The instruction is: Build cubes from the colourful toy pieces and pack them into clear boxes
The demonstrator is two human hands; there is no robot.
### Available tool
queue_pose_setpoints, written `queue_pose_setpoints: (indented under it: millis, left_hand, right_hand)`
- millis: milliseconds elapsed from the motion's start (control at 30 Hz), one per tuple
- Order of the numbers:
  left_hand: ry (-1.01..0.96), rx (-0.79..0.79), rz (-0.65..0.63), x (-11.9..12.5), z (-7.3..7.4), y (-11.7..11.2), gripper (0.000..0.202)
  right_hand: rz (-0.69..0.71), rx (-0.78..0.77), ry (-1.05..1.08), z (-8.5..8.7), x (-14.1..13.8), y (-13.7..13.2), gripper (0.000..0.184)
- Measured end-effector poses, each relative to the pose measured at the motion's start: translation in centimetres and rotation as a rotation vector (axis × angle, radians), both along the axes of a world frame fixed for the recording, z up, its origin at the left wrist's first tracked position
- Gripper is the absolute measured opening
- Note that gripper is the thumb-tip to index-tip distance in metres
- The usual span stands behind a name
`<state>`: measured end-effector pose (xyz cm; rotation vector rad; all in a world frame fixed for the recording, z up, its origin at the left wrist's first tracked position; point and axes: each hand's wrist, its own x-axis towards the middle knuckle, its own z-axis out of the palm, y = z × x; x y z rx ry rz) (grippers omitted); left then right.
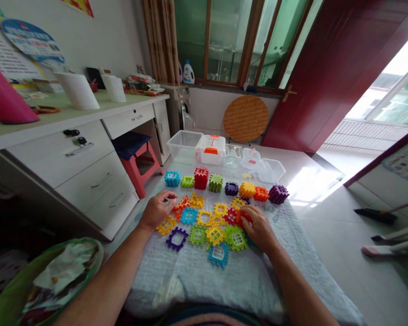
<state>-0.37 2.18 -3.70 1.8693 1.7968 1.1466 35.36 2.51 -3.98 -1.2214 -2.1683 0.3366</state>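
My left hand (158, 210) hovers at the left of a spread of plastic interlocking tiles, thumb and fingers apart, with nothing visible between them. Beside its fingertips lies an orange triangular tile (181, 208); a yellow tile (166, 225) is just below. My right hand (259, 227) has its fingers closed around an orange tile (240, 218), partly hidden by them. Close to it are a red tile (230, 217) and a green window tile (237, 238). In the spread also lie a blue tile (189, 216), a purple frame tile (177, 239) and a blue window tile (219, 254).
Behind the loose tiles runs a row of colour-sorted stacks, including a red stack (201, 178) and a purple stack (279, 194). Clear plastic bins (185, 147) and a lidded box (211, 149) stand farther back. A waste basket (97, 258) is at left, near a drawer desk (98, 181).
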Motion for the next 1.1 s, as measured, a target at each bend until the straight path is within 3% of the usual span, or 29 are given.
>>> queue_pose_setpoints:
  millis: [133, 233, 600, 833, 1100]
  left_hand:
    - [0.055, 0.071, -0.001, -0.2, 0.2, 0.0, 0.022]
    - [0.093, 0.086, 0.006, -0.4, 0.1, 0.0, 0.02]
    - [0.078, 0.076, 0.026, -0.6, -0.7, 0.2, 0.021]
    - [-0.031, -0.053, 0.077, -0.8, -1.1, 0.6, 0.026]
    - [-0.047, -0.089, 0.054, -0.9, -1.8, 1.0, 0.025]
  right_hand:
    - [-0.185, 0.032, 0.067, -1.0, 1.0, 1.0, 0.024]
    - [-0.237, -0.005, 0.076, -1.2, 1.4, 1.4, 0.024]
    - [-0.156, -0.101, 0.112, -0.9, 0.6, 0.6, 0.023]
    - [-0.166, 0.017, 0.097, -0.7, 0.5, 1.0, 0.018]
    - [0.043, 0.016, -0.092, 1.0, -1.7, 0.3, 0.022]
